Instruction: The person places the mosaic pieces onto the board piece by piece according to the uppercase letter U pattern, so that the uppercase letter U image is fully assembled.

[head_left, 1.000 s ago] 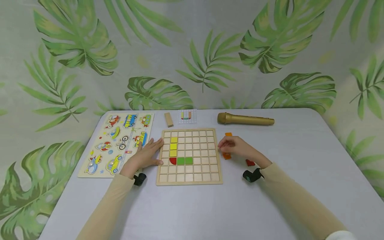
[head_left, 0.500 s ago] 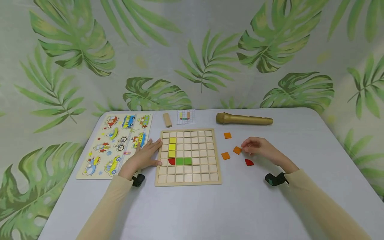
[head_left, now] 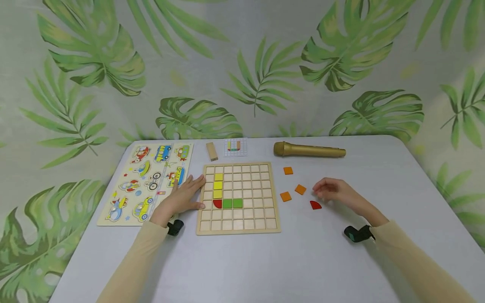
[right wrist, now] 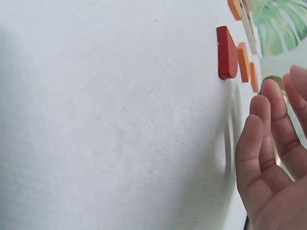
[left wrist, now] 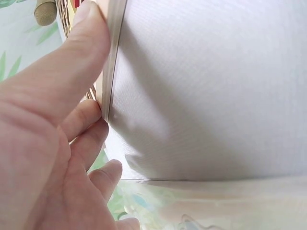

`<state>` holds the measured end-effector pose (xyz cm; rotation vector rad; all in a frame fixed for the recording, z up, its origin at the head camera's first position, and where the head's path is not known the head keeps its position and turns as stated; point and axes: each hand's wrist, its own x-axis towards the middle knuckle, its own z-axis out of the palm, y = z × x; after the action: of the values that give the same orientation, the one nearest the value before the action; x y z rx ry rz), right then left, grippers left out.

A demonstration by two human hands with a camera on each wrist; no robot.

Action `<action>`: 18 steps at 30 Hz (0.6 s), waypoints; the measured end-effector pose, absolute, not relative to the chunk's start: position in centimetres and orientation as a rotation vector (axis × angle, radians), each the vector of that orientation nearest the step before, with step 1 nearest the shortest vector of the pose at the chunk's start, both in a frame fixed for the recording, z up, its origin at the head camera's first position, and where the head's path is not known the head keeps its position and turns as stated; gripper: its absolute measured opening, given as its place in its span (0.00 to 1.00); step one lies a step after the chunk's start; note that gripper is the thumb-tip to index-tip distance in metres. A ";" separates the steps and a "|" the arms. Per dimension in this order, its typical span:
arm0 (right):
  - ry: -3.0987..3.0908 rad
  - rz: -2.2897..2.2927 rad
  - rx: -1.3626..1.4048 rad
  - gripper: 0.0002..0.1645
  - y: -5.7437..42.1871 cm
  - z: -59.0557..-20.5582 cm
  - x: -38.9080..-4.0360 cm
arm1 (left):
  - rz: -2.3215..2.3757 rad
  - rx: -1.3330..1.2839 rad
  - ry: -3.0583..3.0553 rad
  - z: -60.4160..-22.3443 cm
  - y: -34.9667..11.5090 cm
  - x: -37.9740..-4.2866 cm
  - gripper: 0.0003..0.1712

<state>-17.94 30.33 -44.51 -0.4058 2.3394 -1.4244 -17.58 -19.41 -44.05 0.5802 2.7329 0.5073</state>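
Note:
My left hand [head_left: 182,197] rests at the left rim of a wooden grid board [head_left: 253,230], fingers spread and their tips touching the edge. In the left wrist view, the thumb [left wrist: 84,52] lies along that edge. The board bears a column of yellow square tiles [head_left: 218,185], a red quarter-round tile [head_left: 217,204] at its foot and two green tiles [head_left: 232,203]. My right hand [head_left: 335,192] hovers right of the board with loosely bent fingers, holding nothing. Close by lie a loose red quarter-round tile [head_left: 315,205] and three orange square tiles [head_left: 300,189].
A peg puzzle [head_left: 145,185] with vehicle pictures lies at the left, partly under my left hand. Behind the board are a wooden block [head_left: 211,151] and a pattern card [head_left: 235,147]. A gold microphone [head_left: 310,150] lies at the back right.
My right hand has moved right, away from the board and past the orange tiles, uncovering them. One orange tile now lies further right. The left hand has stayed on the board's edge.

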 end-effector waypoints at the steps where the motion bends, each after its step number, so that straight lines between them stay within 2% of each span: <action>1: 2.356 -1.407 -0.433 0.13 30.3 -44.5 -17.8 | 0.504 0.580 2.735 -44.1 -19.4 -17.6 0.50; 5: 2.412 -1.344 -0.530 0.10 29.9 -44.5 -17.4 | 0.506 0.576 2.735 -44.1 -19.4 -17.6 0.50; 18: 2.558 -1.108 -0.707 0.15 28.8 -44.8 -16.8 | 0.516 0.583 2.734 -44.3 -19.5 -17.6 0.51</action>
<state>-16.78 28.80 -44.79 -0.7068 2.5579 -1.1081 -17.62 -19.54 -44.26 0.5827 2.7342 0.5164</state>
